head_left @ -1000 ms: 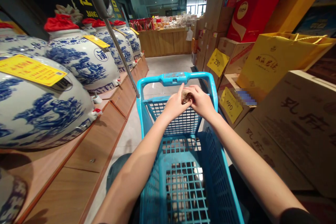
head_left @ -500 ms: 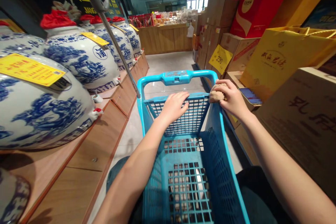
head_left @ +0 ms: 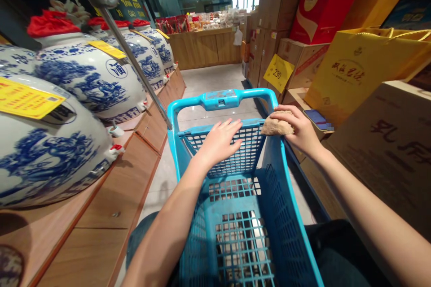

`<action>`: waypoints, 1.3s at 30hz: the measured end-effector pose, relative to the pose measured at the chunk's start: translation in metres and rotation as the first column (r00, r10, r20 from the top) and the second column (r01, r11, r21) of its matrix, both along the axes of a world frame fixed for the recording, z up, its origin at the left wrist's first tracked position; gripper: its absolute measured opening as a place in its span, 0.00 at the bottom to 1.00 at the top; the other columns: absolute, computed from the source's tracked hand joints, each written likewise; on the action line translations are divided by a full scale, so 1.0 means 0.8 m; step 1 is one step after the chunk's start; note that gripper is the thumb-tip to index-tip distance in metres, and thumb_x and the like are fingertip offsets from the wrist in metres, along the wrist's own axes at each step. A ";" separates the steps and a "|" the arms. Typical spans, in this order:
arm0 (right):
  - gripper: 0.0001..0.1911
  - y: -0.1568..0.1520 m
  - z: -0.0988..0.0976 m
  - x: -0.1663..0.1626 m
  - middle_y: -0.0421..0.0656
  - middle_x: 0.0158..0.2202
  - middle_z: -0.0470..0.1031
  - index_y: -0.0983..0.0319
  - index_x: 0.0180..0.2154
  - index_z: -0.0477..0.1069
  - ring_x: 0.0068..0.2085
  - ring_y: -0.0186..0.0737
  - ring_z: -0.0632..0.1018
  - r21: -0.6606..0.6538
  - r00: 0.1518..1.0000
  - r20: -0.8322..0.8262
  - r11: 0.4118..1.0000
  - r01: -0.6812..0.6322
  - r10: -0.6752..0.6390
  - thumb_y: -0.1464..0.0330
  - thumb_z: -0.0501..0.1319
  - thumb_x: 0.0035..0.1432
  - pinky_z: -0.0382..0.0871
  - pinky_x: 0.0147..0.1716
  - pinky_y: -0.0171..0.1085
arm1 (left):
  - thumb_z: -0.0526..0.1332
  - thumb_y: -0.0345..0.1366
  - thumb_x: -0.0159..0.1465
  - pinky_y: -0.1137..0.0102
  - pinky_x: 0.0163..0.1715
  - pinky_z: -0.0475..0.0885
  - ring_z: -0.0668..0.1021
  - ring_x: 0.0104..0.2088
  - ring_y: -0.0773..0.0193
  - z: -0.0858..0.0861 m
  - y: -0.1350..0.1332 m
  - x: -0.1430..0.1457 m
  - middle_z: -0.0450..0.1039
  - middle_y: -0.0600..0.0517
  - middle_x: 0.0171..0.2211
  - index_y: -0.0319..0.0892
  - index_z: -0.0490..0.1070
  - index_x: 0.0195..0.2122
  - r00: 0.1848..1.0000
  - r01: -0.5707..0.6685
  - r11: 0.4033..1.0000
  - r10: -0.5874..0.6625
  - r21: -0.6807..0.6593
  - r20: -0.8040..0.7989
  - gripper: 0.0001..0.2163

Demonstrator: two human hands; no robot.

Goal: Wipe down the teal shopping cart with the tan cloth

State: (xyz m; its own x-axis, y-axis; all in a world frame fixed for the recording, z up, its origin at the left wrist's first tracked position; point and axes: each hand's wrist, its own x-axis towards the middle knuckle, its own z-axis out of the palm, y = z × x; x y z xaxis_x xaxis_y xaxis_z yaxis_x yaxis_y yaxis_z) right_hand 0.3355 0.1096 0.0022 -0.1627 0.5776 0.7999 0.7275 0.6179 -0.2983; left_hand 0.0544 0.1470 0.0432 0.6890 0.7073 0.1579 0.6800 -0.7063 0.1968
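Observation:
A blue plastic shopping basket cart (head_left: 222, 98) stands between my knees, its lattice bottom facing up at me. My left hand (head_left: 220, 142) lies over the top edge of the hinged mesh panel (head_left: 249, 148), fingers stretched out, holding nothing. My right hand (head_left: 296, 128) grips a crumpled tan rag (head_left: 278, 126), pressed on the right upper corner of the cart by the base of the handle. Part of the rag is hidden under my fingers.
Blue-and-white porcelain jars (head_left: 90, 76) with red cloth tops line a wooden shelf on the left. A metal pole (head_left: 134, 63) slants down to the cart's left side. On the right are cardboard boxes (head_left: 380, 143), a yellow gift bag (head_left: 353, 71) and a phone (head_left: 316, 119).
My right hand has shifted slightly with the rag, which now lies flatter and reaches further left across the corner. My left hand has barely moved. The view has shifted a little.

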 end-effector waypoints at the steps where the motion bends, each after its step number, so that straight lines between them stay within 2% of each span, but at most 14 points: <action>1: 0.18 -0.001 0.000 -0.002 0.50 0.52 0.79 0.56 0.45 0.80 0.55 0.54 0.81 0.029 1.000 -0.008 1.000 -0.004 0.004 0.76 0.61 0.55 0.78 0.52 0.53 | 0.57 0.39 0.73 0.49 0.75 0.55 0.61 0.75 0.49 0.001 -0.001 0.000 0.61 0.46 0.74 0.38 0.63 0.72 1.000 -0.001 1.000 0.001 -0.004 -0.001 0.27; 3: 0.15 -0.004 -0.003 -0.008 0.48 0.46 0.80 0.56 0.40 0.79 0.51 0.54 0.83 0.102 1.000 -0.004 0.995 -0.012 0.013 0.76 0.60 0.53 0.79 0.49 0.52 | 0.56 0.39 0.73 0.49 0.75 0.55 0.61 0.75 0.50 0.001 -0.003 -0.001 0.60 0.47 0.74 0.40 0.63 0.72 1.000 0.001 1.000 -0.001 -0.011 0.000 0.26; 6: 0.14 -0.003 -0.007 -0.014 0.47 0.43 0.80 0.56 0.38 0.79 0.49 0.54 0.83 0.133 0.997 0.067 0.990 -0.051 0.042 0.76 0.61 0.52 0.79 0.48 0.52 | 0.57 0.39 0.73 0.49 0.75 0.55 0.61 0.75 0.51 0.002 -0.004 0.000 0.60 0.47 0.74 0.40 0.63 0.72 1.000 -0.001 1.000 0.001 -0.017 0.001 0.26; 12: 0.16 0.008 0.000 -0.008 0.49 0.55 0.78 0.56 0.45 0.81 0.59 0.53 0.79 0.000 1.000 0.009 1.000 0.025 -0.025 0.74 0.61 0.58 0.77 0.56 0.52 | 0.56 0.38 0.73 0.48 0.75 0.55 0.60 0.76 0.49 0.000 -0.006 0.004 0.59 0.46 0.75 0.39 0.63 0.72 1.000 -0.019 1.000 0.019 -0.008 -0.005 0.27; 14: 0.13 0.004 0.002 -0.011 0.48 0.53 0.79 0.56 0.42 0.80 0.60 0.53 0.79 -0.023 0.998 0.068 1.000 0.017 -0.016 0.74 0.60 0.58 0.77 0.57 0.51 | 0.56 0.38 0.73 0.48 0.75 0.55 0.61 0.76 0.50 -0.002 -0.006 0.005 0.60 0.46 0.74 0.40 0.63 0.72 1.000 -0.017 1.000 0.017 -0.006 0.004 0.26; 17: 0.10 -0.003 0.004 -0.019 0.47 0.47 0.81 0.56 0.39 0.79 0.55 0.52 0.81 -0.058 0.981 0.191 0.998 -0.016 0.027 0.73 0.60 0.59 0.78 0.54 0.50 | 0.56 0.38 0.72 0.47 0.74 0.57 0.62 0.75 0.50 -0.003 -0.006 0.004 0.61 0.45 0.74 0.42 0.64 0.71 1.000 -0.013 1.000 0.012 0.003 0.024 0.26; 20: 0.10 -0.004 0.006 -0.027 0.49 0.50 0.80 0.56 0.42 0.79 0.53 0.51 0.81 -0.036 0.982 0.178 0.997 0.075 -0.067 0.70 0.61 0.62 0.78 0.51 0.48 | 0.56 0.38 0.72 0.47 0.74 0.57 0.62 0.75 0.49 -0.005 -0.005 0.005 0.62 0.44 0.74 0.42 0.65 0.71 0.999 -0.006 1.000 0.006 0.013 0.038 0.26; 22: 0.09 -0.003 0.007 -0.031 0.50 0.52 0.79 0.57 0.41 0.79 0.53 0.51 0.80 -0.025 0.973 0.184 0.989 0.148 -0.141 0.70 0.61 0.63 0.78 0.51 0.49 | 0.56 0.38 0.72 0.48 0.74 0.57 0.62 0.75 0.49 -0.006 -0.005 0.005 0.62 0.44 0.74 0.41 0.65 0.71 0.999 0.002 1.000 -0.003 0.018 0.045 0.26; 26: 0.09 0.004 0.011 -0.037 0.49 0.43 0.80 0.58 0.35 0.79 0.46 0.51 0.80 -0.102 0.952 0.296 0.988 0.119 -0.084 0.76 0.61 0.60 0.76 0.51 0.50 | 0.56 0.38 0.73 0.47 0.74 0.58 0.62 0.75 0.49 -0.007 -0.006 0.004 0.63 0.46 0.73 0.44 0.65 0.70 0.998 0.007 1.000 -0.008 0.024 0.064 0.25; 31: 0.14 0.014 0.008 -0.038 0.51 0.54 0.77 0.57 0.43 0.80 0.56 0.53 0.78 -0.025 0.967 0.140 0.976 0.218 -0.212 0.75 0.57 0.63 0.75 0.54 0.51 | 0.56 0.38 0.73 0.48 0.74 0.57 0.62 0.75 0.49 -0.006 -0.007 0.005 0.62 0.43 0.73 0.39 0.64 0.71 0.999 -0.001 1.000 0.000 0.017 0.042 0.26; 34: 0.17 0.012 0.004 -0.053 0.53 0.55 0.77 0.59 0.46 0.79 0.59 0.56 0.76 -0.035 0.938 0.254 0.967 0.254 -0.237 0.76 0.56 0.63 0.72 0.59 0.55 | 0.57 0.38 0.72 0.47 0.74 0.57 0.62 0.75 0.49 -0.005 -0.007 0.006 0.62 0.44 0.74 0.41 0.64 0.71 1.000 -0.003 1.000 0.003 0.012 0.027 0.26; 37: 0.19 0.003 0.004 -0.072 0.61 0.58 0.74 0.66 0.53 0.77 0.60 0.64 0.73 -0.034 0.877 0.414 0.959 0.281 -0.242 0.72 0.61 0.61 0.64 0.64 0.62 | 0.57 0.38 0.72 0.47 0.74 0.57 0.62 0.75 0.49 -0.005 -0.007 0.005 0.62 0.44 0.74 0.42 0.64 0.71 1.000 -0.005 1.000 0.005 0.011 0.030 0.26; 39: 0.21 -0.001 0.007 -0.075 0.62 0.59 0.73 0.66 0.55 0.77 0.60 0.65 0.73 -0.037 0.864 0.448 0.961 0.275 -0.230 0.71 0.63 0.61 0.63 0.64 0.63 | 0.57 0.38 0.72 0.46 0.74 0.57 0.62 0.75 0.49 -0.004 -0.008 0.005 0.62 0.44 0.74 0.42 0.63 0.71 0.999 -0.004 1.000 0.004 0.010 0.033 0.26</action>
State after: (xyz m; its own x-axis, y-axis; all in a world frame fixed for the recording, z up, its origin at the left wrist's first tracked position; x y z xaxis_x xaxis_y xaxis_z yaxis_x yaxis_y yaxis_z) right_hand 0.2758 0.1086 0.0077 -0.3196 0.7162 0.6204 0.9240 0.3805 0.0369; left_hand 0.0584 0.1407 0.0397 0.6804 0.7083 0.1879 0.6760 -0.7057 0.2121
